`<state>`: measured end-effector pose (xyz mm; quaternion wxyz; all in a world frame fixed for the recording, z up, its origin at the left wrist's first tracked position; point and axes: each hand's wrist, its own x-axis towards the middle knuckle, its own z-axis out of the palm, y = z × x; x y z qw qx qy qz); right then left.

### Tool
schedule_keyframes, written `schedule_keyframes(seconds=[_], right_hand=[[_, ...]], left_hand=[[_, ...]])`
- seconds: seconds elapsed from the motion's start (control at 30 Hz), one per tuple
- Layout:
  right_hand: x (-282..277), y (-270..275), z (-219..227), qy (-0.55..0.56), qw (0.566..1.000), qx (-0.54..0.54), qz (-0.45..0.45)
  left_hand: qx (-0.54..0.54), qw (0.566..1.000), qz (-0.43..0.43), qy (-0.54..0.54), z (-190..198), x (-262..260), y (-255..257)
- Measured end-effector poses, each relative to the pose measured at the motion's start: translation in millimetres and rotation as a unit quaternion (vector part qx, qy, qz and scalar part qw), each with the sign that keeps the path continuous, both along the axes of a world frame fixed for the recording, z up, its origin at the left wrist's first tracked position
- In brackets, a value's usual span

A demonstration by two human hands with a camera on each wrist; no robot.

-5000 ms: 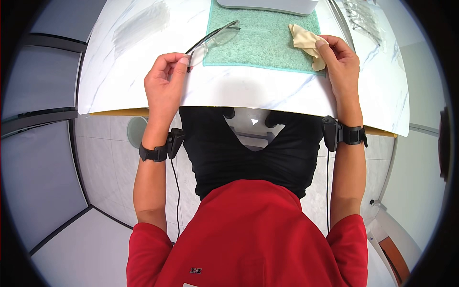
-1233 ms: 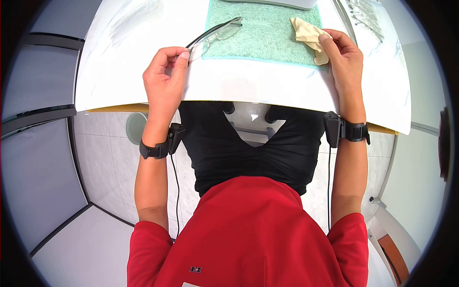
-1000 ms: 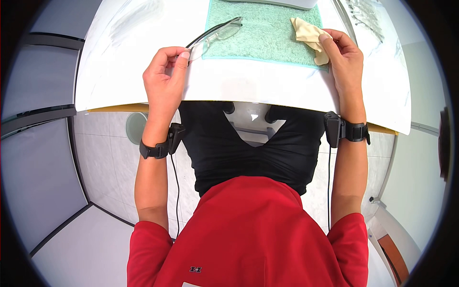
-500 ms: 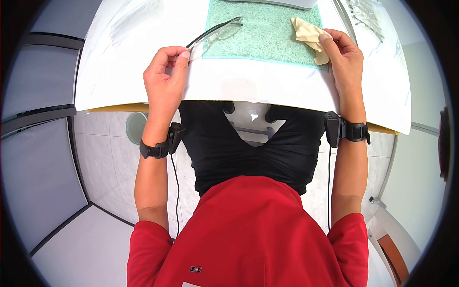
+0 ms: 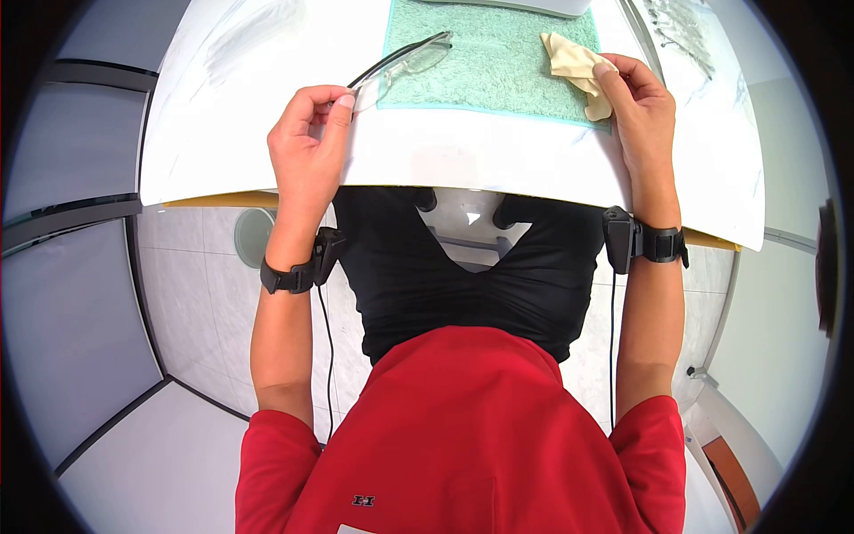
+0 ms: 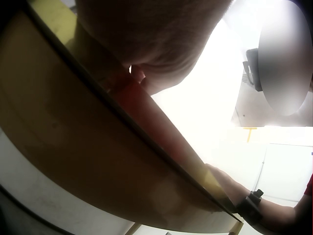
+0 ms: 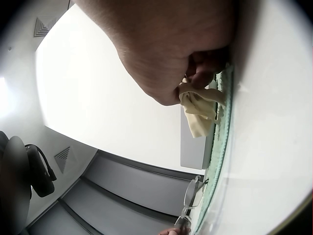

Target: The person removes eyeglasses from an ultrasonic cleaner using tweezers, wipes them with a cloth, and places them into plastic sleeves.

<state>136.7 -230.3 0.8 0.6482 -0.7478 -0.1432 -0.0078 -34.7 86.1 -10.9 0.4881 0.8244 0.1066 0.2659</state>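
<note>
My left hand (image 5: 311,138) pinches one end of a pair of eyeglasses (image 5: 418,60) between thumb and fingers. Their dark temples reach up and right over a green towel (image 5: 489,80), and the clear lenses show below them. On the right, my right hand (image 5: 642,111) pinches a crumpled cream cloth (image 5: 574,67) at the towel's right edge. In the right wrist view the cloth (image 7: 198,115) hangs from the fingers beside the towel, with the eyeglasses (image 7: 190,193) farther off. The left wrist view shows the left hand (image 6: 156,44) from beneath, its grip mostly hidden by the table edge.
A white device (image 5: 525,5) stands at the towel's far edge, cut off by the frame. Clear plastic packets (image 5: 680,36) lie at the far right of the white table (image 5: 480,151), and another clear bag (image 5: 253,40) lies far left. A bin (image 5: 253,236) stands on the floor.
Compared with five seconds ago, the table and towel sit slightly higher in view, and the left hand covers more of the eyeglasses' near end. Over the last second almost nothing differs.
</note>
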Motion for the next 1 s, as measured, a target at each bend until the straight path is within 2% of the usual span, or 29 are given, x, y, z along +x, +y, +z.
schedule_keyframes(seconds=[1.0], right_hand=[[0.1,0.5,1.0,0.002,1.0,0.007,0.002]], left_hand=[[0.009,0.999,0.022,-0.043,-0.2,2.2,-3.0]])
